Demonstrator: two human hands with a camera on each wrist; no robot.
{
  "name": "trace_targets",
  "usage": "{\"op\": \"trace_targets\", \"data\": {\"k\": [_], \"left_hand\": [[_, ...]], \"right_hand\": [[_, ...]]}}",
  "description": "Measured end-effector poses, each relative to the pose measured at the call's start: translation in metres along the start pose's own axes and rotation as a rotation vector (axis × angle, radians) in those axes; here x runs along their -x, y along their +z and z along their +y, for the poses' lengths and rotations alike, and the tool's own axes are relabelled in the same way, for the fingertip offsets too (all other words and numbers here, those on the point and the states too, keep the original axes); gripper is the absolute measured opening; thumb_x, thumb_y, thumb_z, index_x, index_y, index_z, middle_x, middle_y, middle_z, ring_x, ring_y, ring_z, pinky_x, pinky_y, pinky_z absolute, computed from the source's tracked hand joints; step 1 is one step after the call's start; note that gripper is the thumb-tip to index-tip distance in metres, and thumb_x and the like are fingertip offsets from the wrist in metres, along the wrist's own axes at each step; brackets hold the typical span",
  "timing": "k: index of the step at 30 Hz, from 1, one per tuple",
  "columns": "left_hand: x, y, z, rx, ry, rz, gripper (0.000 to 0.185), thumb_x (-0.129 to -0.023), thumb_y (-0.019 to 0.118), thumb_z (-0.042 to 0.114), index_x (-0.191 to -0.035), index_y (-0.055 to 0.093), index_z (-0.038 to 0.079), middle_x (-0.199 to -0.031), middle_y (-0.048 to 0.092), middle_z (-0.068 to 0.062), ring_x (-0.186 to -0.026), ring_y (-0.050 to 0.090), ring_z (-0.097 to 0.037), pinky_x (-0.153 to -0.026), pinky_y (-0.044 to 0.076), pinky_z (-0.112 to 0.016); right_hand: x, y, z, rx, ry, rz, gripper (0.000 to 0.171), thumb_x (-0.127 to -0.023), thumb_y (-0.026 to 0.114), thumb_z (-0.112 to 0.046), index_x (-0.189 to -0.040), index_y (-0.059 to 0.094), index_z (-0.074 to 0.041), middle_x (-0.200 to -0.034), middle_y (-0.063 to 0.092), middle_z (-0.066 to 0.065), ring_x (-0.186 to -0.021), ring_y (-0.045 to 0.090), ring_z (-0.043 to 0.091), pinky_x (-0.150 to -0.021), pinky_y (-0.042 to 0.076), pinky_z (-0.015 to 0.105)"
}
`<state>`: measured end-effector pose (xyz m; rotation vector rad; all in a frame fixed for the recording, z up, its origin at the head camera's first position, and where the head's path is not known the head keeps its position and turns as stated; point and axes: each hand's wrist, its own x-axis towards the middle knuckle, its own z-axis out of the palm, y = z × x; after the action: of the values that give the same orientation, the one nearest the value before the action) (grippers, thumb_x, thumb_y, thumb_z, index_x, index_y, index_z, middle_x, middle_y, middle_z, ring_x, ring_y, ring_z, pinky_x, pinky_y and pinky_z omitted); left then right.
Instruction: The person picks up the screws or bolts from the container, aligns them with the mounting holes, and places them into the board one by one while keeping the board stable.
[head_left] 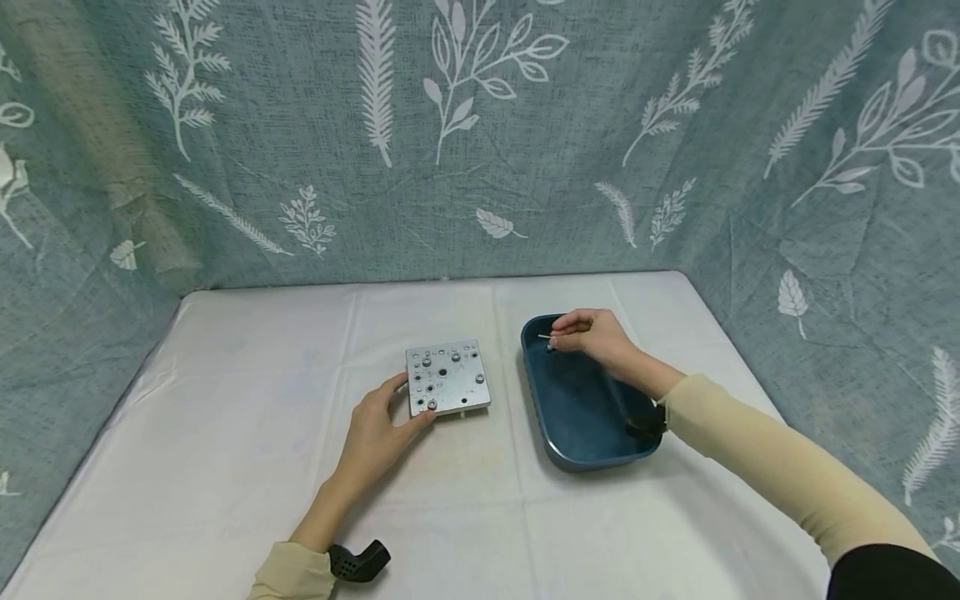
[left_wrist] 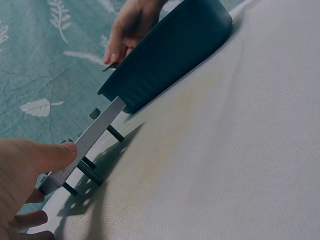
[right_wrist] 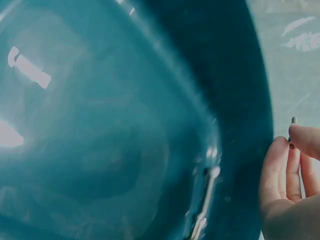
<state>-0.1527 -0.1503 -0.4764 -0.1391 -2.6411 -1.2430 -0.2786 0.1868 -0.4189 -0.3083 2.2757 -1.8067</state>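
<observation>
A square metal plate [head_left: 459, 388] with many holes and several socket-head screws [head_left: 456, 357] is gripped by my left hand [head_left: 381, 433] at its near left corner. In the left wrist view the plate stands tilted, thumb on its top face, screw shanks [left_wrist: 90, 172] sticking out below. Over the far left end of a blue tray [head_left: 573, 408], my right hand [head_left: 592, 337] pinches a small thin metal rod [right_wrist: 294, 120] between thumb and fingertips. Most of the rod is hidden by the fingers, and I cannot tell its exact kind.
White cloth [head_left: 247, 417] covers the table. A leaf-patterned teal curtain [head_left: 315, 133] hangs behind and at both sides. My right forearm crosses the tray's right rim. A black wrist camera [head_left: 360, 562] sits by my left cuff.
</observation>
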Motion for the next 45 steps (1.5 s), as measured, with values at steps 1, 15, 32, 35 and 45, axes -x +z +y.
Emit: {"op": "trace_targets", "data": {"k": [1, 15, 32, 35, 45], "left_hand": [[0.000, 0.000, 0.000, 0.002, 0.000, -0.001, 0.076, -0.079, 0.085, 0.026, -0.140, 0.049, 0.000, -0.136, 0.053, -0.025, -0.126, 0.047, -0.043, -0.105, 0.037, -0.055], [0.001, 0.000, 0.003, 0.002, 0.000, 0.002, 0.073, -0.080, 0.084, 0.024, -0.140, 0.050, -0.001, -0.137, 0.052, -0.025, -0.127, 0.046, -0.043, -0.105, 0.036, -0.056], [0.003, -0.002, 0.002, 0.022, 0.045, 0.026, 0.069, -0.081, 0.083, 0.023, -0.137, 0.052, -0.003, -0.133, 0.054, -0.026, -0.125, 0.048, -0.044, -0.102, 0.039, -0.057], [0.003, -0.002, 0.001, 0.027, 0.051, 0.028, 0.069, -0.081, 0.084, 0.022, -0.137, 0.052, -0.003, -0.133, 0.054, -0.026, -0.125, 0.048, -0.044, -0.102, 0.039, -0.057], [0.003, -0.003, 0.001, 0.039, 0.054, 0.026, 0.070, -0.080, 0.084, 0.022, -0.137, 0.052, -0.003, -0.134, 0.054, -0.025, -0.126, 0.047, -0.043, -0.103, 0.040, -0.056]], "right_hand": [[0.000, 0.002, -0.003, -0.007, -0.003, -0.004, 0.027, -0.086, 0.072, 0.005, -0.110, 0.064, 0.012, -0.095, 0.070, 0.014, -0.086, 0.069, 0.020, -0.087, 0.054, 0.047], [0.006, 0.060, -0.037, -0.076, 0.014, -0.142, 0.023, -0.084, 0.073, 0.003, -0.106, 0.067, 0.006, -0.097, 0.069, 0.014, -0.089, 0.066, 0.026, -0.091, 0.050, 0.053], [-0.003, 0.141, -0.045, 0.009, 0.066, -0.255, 0.020, -0.080, 0.076, 0.008, -0.099, 0.068, 0.007, -0.088, 0.069, 0.010, -0.081, 0.067, 0.021, -0.079, 0.058, 0.034], [-0.008, 0.149, -0.041, 0.058, 0.043, -0.241, 0.018, -0.079, 0.076, 0.010, -0.095, 0.069, 0.005, -0.085, 0.069, 0.009, -0.079, 0.066, 0.019, -0.073, 0.058, 0.029], [-0.015, 0.160, -0.031, 0.197, -0.006, -0.186, 0.014, -0.079, 0.076, 0.009, -0.087, 0.071, -0.002, -0.081, 0.069, 0.005, -0.076, 0.065, 0.017, -0.069, 0.054, 0.025]]}}
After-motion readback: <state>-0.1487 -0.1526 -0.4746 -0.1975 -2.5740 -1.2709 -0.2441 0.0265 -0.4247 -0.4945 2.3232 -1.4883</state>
